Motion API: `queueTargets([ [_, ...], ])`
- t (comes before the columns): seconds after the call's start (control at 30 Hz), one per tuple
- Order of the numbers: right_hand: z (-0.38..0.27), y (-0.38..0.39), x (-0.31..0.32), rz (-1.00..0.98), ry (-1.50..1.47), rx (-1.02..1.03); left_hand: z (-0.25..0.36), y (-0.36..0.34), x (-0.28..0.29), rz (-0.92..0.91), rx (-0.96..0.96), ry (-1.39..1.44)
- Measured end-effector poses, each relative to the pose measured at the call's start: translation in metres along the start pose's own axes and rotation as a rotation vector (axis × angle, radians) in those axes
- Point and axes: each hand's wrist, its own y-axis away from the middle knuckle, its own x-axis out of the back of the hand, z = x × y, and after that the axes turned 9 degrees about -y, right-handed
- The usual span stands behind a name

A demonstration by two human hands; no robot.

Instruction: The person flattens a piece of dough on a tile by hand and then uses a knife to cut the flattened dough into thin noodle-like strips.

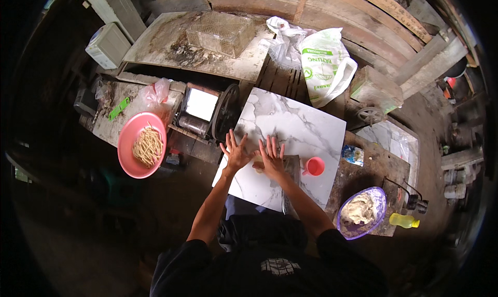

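Note:
Both hands are over the white marble-patterned slab [280,107] in front of me. My left hand [238,154] has its fingers spread and grips nothing. Close beside it, my right hand [271,159] also has its fingers stretched out, with its thumb toward the left hand. A small pale lump [259,169], perhaps dough, shows at the right hand's thumb, mostly covered by the hand. Just right of that hand lies a flat greyish strip or blade [291,167], partly hidden by my forearm. A pink cup [314,166] stands farther right on the slab.
Left of the slab are a roller machine [202,105] with a large wheel and a pink basin [124,149] of pale sticks. To the right sit a purple bowl [346,233] of dough and a yellow bottle [403,220]. A white sack [324,68] and a wire cage [220,35] are behind.

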Motion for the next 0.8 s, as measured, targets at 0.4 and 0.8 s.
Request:
queueTargets([
  [0.4, 0.006, -0.014, 0.017, -0.158, 0.027, -0.307, 0.02, -0.001, -0.005, 0.104, 0.086, -0.104],
  [0.8, 0.003, 0.004, 0.003, 0.0, -0.041, -0.228, 0.007, 0.006, 0.007, -0.03, 0.017, -0.042],
])
